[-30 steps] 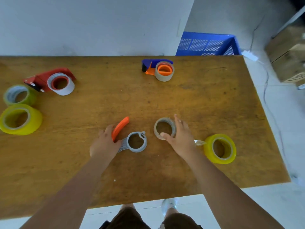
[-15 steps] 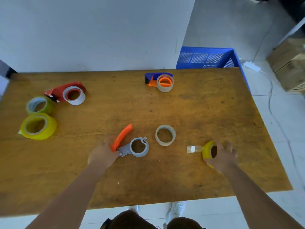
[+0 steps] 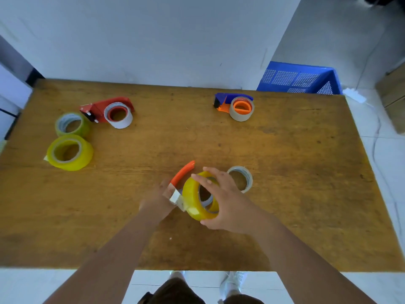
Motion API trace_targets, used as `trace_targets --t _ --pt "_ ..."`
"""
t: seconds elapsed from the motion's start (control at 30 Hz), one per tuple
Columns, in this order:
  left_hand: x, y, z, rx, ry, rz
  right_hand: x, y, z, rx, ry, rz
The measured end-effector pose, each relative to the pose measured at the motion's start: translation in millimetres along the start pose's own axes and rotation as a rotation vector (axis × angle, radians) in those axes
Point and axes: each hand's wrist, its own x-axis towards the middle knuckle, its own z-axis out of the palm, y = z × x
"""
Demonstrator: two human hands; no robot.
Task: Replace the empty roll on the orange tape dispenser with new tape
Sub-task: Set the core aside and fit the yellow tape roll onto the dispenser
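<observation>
The orange tape dispenser (image 3: 183, 172) lies near the middle of the wooden table (image 3: 285, 194), its orange handle pointing up and right. My left hand (image 3: 156, 199) grips it at the lower end of the handle. My right hand (image 3: 225, 200) holds a new yellow tape roll (image 3: 192, 198) tilted over the dispenser's grey hub, which shows partly through the roll's hole. A loose white tape end hangs off the roll toward my left hand. The empty cardboard core (image 3: 240, 178) lies flat just to the right.
A red dispenser (image 3: 107, 109) with a white roll, a greenish roll (image 3: 72, 126) and a yellow roll (image 3: 69, 152) sit at the left. A blue-and-orange dispenser (image 3: 235, 105) is at the back. A blue crate (image 3: 300, 77) stands behind the table.
My right hand left the empty core, reached right to the yellow roll, picked it up and carried it left over the dispenser. My left hand stayed on the handle.
</observation>
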Motion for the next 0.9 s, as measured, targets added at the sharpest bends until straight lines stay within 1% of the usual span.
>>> trace_targets --t 0.2,0.27,0.4,0.5,0.6,0.67,0.77,0.8,0.9 --pt "6.9 -3.9 3.0 0.021 0.057 0.067 31.8 23.4 26.1 -0.185 0.036 0.16" --pt "8.5 -5.9 5.4 0.05 0.052 0.085 38.9 30.7 31.3 -0.191 0.03 0.186" --pt "7.0 -6.6 6.5 0.128 0.069 0.092 47.6 33.7 38.8 -0.149 0.02 0.188" --pt "6.9 -7.0 7.9 0.139 0.08 0.1 52.9 31.4 42.5 -0.198 0.014 0.163" --pt "12.5 -10.9 9.8 0.113 0.049 0.108 57.4 33.5 41.2 -0.239 -0.006 0.154" --pt "16.2 -12.3 11.2 0.111 0.013 0.105 59.7 34.8 40.4 -0.287 -0.04 0.153" --pt "19.4 -8.9 10.1 0.121 -0.058 0.081 61.8 34.1 47.5 -0.452 -0.133 0.162" --pt "19.5 -6.8 8.2 0.138 -0.071 0.073 61.3 33.8 53.0 -0.489 -0.14 0.164" --pt "18.7 -0.2 3.3 0.209 -0.004 0.081 56.8 35.3 71.1 -0.471 -0.093 0.21"
